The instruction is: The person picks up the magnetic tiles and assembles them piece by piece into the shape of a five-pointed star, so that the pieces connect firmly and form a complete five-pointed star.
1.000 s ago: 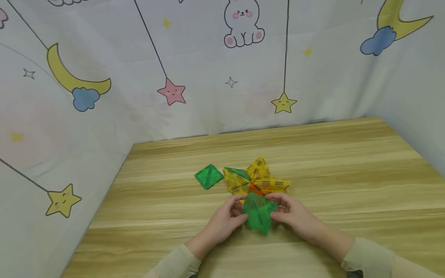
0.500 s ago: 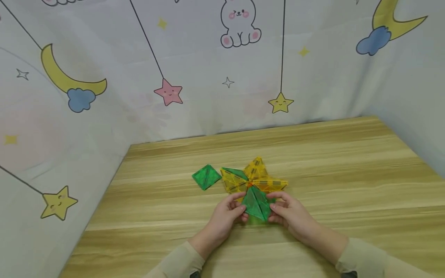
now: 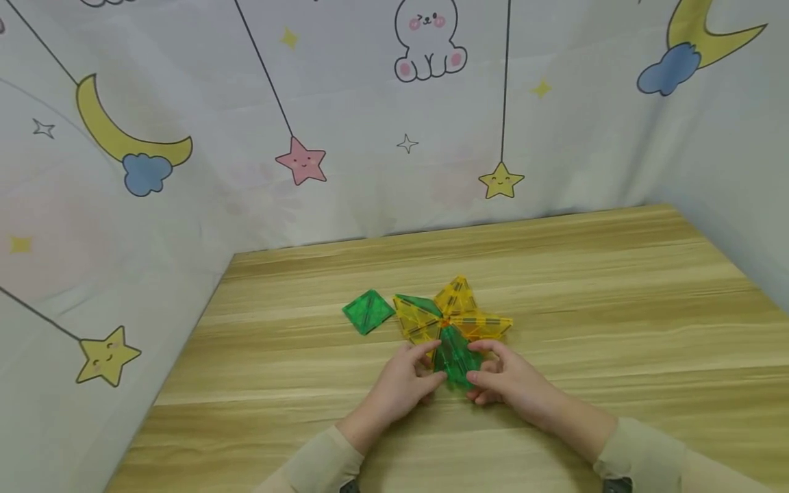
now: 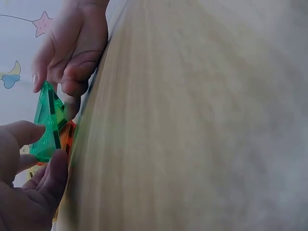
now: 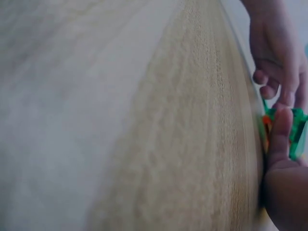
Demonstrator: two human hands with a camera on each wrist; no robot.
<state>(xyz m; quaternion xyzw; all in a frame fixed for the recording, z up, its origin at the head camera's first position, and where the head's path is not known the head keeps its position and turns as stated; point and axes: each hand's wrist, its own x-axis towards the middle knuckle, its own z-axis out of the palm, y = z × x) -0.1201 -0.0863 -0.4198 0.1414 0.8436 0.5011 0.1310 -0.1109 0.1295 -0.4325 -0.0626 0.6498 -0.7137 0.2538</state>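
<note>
Translucent green magnetic tiles (image 3: 455, 357), joined into a peaked shape, sit at the near side of a star-like build with yellow triangle tiles (image 3: 457, 298) and a bit of orange at its centre. My left hand (image 3: 399, 382) holds the green tiles from the left, its fingers and thumb around their edges. From the other side my right hand (image 3: 518, 380) grips them with thumb and fingers. In the left wrist view the green tile (image 4: 47, 122) stands tilted above an orange tile (image 4: 67, 137). The right wrist view shows green tiles (image 5: 297, 132) partly hidden behind the thumb.
A green diamond (image 3: 368, 311) of two triangle tiles lies flat just left of the build. The wooden table (image 3: 616, 308) extends on both sides. Behind it hangs a pale cloth (image 3: 357, 205) printed with stars and moons.
Both hands have brought the green tiles down and back against the star's near side, covering most of its orange centre. Over the last half second the tiles and fingers shifted slightly.
</note>
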